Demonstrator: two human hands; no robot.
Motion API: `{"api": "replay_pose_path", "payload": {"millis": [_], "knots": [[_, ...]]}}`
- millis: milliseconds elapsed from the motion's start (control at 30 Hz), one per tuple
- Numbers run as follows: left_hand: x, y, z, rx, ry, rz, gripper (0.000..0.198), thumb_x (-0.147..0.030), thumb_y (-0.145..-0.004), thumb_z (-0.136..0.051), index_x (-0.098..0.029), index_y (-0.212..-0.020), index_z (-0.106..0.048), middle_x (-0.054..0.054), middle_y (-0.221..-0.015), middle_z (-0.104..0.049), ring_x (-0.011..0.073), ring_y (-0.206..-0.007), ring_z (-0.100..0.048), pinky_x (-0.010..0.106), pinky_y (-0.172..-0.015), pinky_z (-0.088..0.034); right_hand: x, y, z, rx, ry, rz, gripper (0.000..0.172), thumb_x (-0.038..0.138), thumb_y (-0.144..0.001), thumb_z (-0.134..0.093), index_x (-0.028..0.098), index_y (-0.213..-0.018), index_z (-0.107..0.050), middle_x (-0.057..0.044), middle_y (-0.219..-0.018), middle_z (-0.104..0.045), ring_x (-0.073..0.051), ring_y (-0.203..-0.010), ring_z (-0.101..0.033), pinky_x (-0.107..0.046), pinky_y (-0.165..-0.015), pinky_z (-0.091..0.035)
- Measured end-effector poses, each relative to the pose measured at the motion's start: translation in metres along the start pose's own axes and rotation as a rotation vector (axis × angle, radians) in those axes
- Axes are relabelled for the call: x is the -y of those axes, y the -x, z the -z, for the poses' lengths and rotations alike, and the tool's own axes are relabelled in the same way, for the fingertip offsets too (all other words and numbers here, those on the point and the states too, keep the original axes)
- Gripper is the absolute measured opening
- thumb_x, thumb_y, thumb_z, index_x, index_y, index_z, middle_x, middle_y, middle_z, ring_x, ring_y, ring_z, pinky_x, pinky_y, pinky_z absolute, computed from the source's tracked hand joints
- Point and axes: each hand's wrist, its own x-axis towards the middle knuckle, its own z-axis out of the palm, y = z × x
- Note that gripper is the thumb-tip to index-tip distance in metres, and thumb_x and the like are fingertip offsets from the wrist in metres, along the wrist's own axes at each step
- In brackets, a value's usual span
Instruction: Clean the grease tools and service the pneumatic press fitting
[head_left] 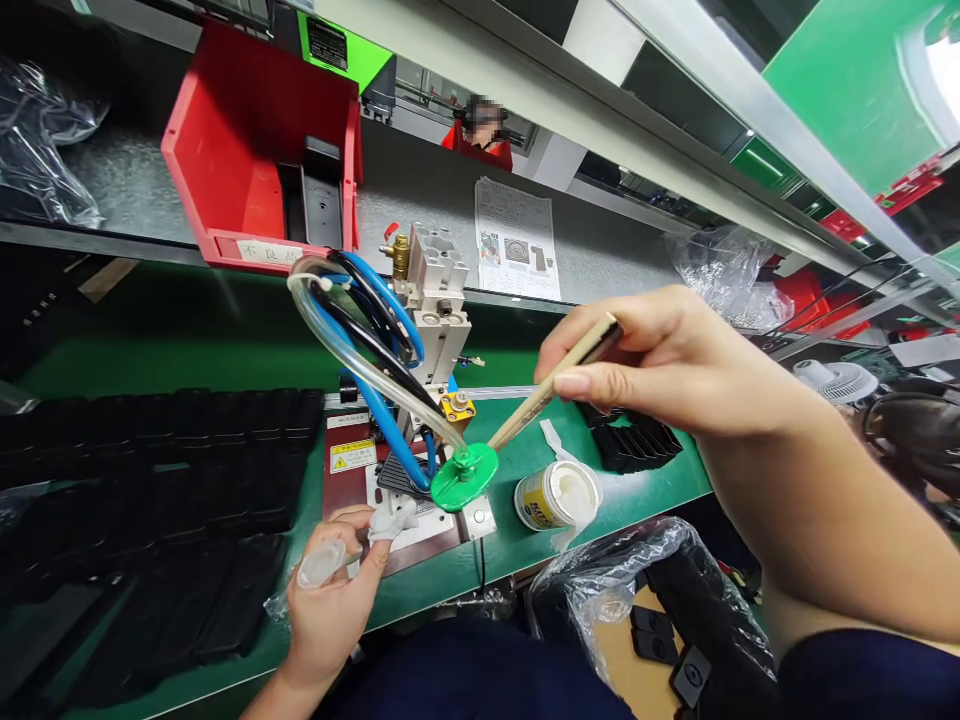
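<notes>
In the head view, my right hand point(630, 370) pinches a wooden stick point(532, 408) above the table point(412, 588), probably for fine control. My left hand point(337, 600), by the front edge, grips a clear plastic piece point(321, 563) and white tissue point(391, 522), seemingly keeping both together. The stick's tip meets the green disc's point(465, 478) outline; contact is unclear. My fingers partly hide the plastic piece.

Wooden stick point(529, 408), lower tip indistinct at the green disc point(466, 482) — paper sheet point(517, 225), print illegibly small.
</notes>
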Motion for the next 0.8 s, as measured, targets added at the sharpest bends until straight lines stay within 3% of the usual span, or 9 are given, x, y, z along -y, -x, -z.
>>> {"api": "replay_pose_path", "payload": {"millis": [300,433,533,667,800], "knots": [[-0.019,-0.001,-0.005,0.017,0.035,0.079,0.024,-0.011,-0.072,-0.066,-0.02,-0.071,-0.045,0.002,-0.079,-0.067,0.0152,-0.075,-0.068,0.023,-0.064,-0.055,-0.042,0.018,0.018,-0.283,-0.268,-0.077,0.02,0.036,-0.074,-0.075,0.018,-0.075,-0.067,0.0,-0.06,-0.06,-0.008,-0.045,-0.047,-0.02,-0.038,-0.036],[-0.03,-0.002,-0.011,0.0,0.09,0.133,0.025,-0.016,-0.072,-0.069,-0.02,-0.072,-0.044,0.001,-0.08,-0.066,0.0139,-0.069,-0.066,0.022,-0.06,-0.053,-0.047,0.044,0.001,-0.369,-0.32,-0.028,0.016,0.034,-0.078,-0.071,0.019,-0.079,-0.067,0.001,-0.059,-0.06,-0.007,-0.04,-0.044,-0.019,-0.035,-0.034],[-0.029,0.001,-0.013,-0.009,0.163,0.222,0.03,-0.021,-0.071,-0.072,-0.021,-0.072,-0.042,0.002,-0.08,-0.064,0.0153,-0.069,-0.065,0.026,-0.063,-0.053,-0.045,0.068,-0.027,-0.402,-0.188,0.044,0.007,0.026,-0.083,-0.065,0.02,-0.086,-0.068,0.0,-0.067,-0.064,-0.009,-0.045,-0.05,-0.021,-0.037,-0.039],[-0.027,0.003,-0.016,-0.043,0.243,0.34,0.038,-0.027,-0.068,-0.076,-0.022,-0.072,-0.039,0.0,-0.079,-0.059,0.0151,-0.069,-0.062,0.027,-0.064,-0.052,-0.034,0.088,-0.061,-0.352,0.134,0.365,0.017,0.011,-0.083,-0.06,0.016,-0.098,-0.067,-0.005,-0.076,-0.069,-0.015,-0.062,-0.063,-0.027,-0.056,-0.052],[-0.036,0.002,-0.023,-0.089,0.337,0.402,0.041,-0.029,-0.066,-0.078,-0.022,-0.073,-0.039,-0.002,-0.077,-0.055,0.0134,-0.071,-0.06,0.026,-0.065,-0.052,-0.02,0.095,-0.076,-0.076,0.289,0.574,0.024,0.01,-0.086,-0.057,0.006,-0.109,-0.061,-0.01,-0.074,-0.07,-0.017,-0.066,-0.066,-0.027,-0.059,-0.053]]}}
